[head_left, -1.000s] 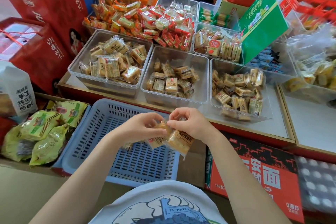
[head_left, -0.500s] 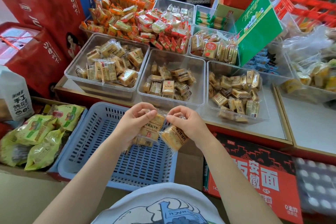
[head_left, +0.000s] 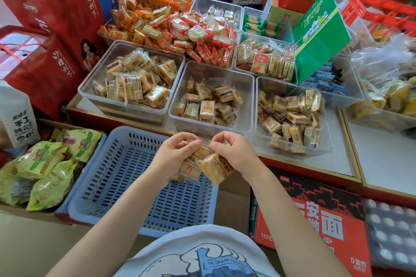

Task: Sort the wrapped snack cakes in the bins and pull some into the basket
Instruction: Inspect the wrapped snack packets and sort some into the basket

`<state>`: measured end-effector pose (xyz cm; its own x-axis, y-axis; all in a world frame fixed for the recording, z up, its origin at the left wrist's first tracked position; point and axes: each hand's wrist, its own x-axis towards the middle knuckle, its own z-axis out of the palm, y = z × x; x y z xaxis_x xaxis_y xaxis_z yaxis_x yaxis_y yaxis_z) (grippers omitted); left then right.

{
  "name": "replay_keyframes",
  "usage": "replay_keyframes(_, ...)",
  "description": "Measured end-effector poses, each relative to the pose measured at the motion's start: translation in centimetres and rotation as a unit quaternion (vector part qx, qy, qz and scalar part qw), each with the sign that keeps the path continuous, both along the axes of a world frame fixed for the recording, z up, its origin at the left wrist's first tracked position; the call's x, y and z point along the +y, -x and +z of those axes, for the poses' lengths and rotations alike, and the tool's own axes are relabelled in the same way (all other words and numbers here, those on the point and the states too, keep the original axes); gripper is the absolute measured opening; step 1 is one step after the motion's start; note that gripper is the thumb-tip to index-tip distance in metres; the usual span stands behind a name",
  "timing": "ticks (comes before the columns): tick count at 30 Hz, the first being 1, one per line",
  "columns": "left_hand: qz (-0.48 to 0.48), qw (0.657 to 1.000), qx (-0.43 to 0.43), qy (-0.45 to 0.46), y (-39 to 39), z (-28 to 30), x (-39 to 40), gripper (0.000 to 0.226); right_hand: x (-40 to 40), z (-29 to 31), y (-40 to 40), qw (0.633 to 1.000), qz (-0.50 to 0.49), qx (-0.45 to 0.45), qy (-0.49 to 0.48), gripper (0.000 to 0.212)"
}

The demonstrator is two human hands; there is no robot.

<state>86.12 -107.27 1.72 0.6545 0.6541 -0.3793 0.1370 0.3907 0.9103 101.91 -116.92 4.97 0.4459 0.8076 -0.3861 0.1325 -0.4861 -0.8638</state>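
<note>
Wrapped snack cakes point(head_left: 192, 164) sit in both hands at the centre of the head view, above the right rim of the blue slotted basket point(head_left: 126, 177). The left hand point(head_left: 174, 155) curls its fingers round a small stack of them, thumb pressed on top. The right hand point(head_left: 236, 153) pinches the upper edge of one cake point(head_left: 217, 167), which hangs tilted and touches the left hand's stack. Above the hands, three clear bins hold more cakes: one at upper left point(head_left: 105, 96), one in the middle point(head_left: 247, 105), one to the right point(head_left: 326, 141). Green snack bags point(head_left: 45, 168) lie at the left edge beside the basket. A red noodle carton point(head_left: 315, 220) stands at lower right.
</note>
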Motion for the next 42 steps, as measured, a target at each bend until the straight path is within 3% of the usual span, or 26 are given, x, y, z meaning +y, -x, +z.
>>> replay_keyframes(5,-0.095,0.995,0.014,0.032,-0.1,0.2,0.8,0.035,0.6,-0.3,-0.3,0.998,-0.058,0.000,-0.028,0.008)
replay_keyframes(10,-0.008,0.996,0.053,0.078,-0.3,-0.9,1.2,0.033,1.2,-0.8,-1.0,0.991,-0.124,0.041,0.010,0.034)
replay_keyframes(15,0.022,0.990,0.019,0.136,-0.6,-1.4,1.3,0.072,1.9,-1.2,-0.6,0.967,-0.156,0.202,-0.007,0.016)
replay_keyframes(17,0.041,0.991,0.018,0.128,-0.8,-1.7,1.2,0.073,1.9,-1.3,-0.2,0.964,-0.134,0.228,-0.024,0.020)
replay_keyframes(20,0.082,0.987,0.009,0.135,-0.8,-2.0,1.4,0.052,1.6,-1.3,-0.2,0.979,-0.083,0.187,-0.014,0.023)
replay_keyframes(25,0.087,0.992,0.019,0.094,-1.0,-2.1,1.5,0.040,1.3,-1.5,-0.6,0.992,0.034,0.114,0.046,0.034)
replay_keyframes(28,0.078,0.994,0.028,0.073,-1.3,-1.9,1.4,0.029,1.5,-1.4,0.1,0.988,0.074,0.123,0.059,0.035)
replay_keyframes(34,0.080,0.995,0.045,0.043,-0.9,-1.8,1.6,0.013,1.3,-1.5,0.4,0.990,0.031,0.140,0.012,0.016)
replay_keyframes(42,0.067,0.996,0.059,0.024,-1.5,-1.1,0.5,0.037,1.2,-1.8,0.4,0.992,-0.027,0.111,-0.061,0.020)
